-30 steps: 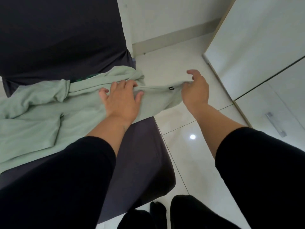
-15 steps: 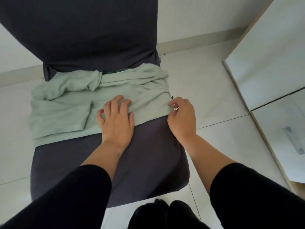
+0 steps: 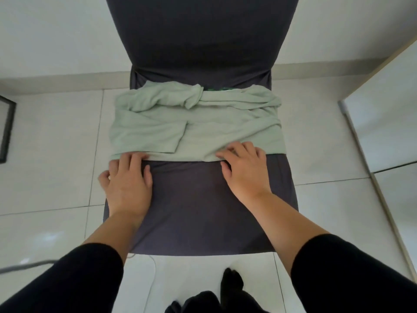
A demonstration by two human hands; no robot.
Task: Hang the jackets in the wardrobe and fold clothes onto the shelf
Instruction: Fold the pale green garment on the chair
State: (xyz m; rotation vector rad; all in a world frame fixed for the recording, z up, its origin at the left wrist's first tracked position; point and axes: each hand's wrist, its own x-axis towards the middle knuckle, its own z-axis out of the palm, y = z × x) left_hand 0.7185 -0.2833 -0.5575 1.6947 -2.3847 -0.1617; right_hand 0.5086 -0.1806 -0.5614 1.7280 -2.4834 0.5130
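Since half a second earlier, both hands had slid outward along the near edge of the green garment, and the view had swung to face the chair squarely. The left hand, which had lain flat on the middle of the cloth, now sat at the near left corner, fingers bent onto the hem; whether it pinched the cloth could not be told. The right hand had moved off the right edge and rested near the right end of the hem, fingers curled onto the fabric in a loose hold. The garment lay partly folded across the back half of the seat, sleeves bunched against the backrest. With a hand near each end of the hem, the next fold looked ready to begin; the shelf was out of view.
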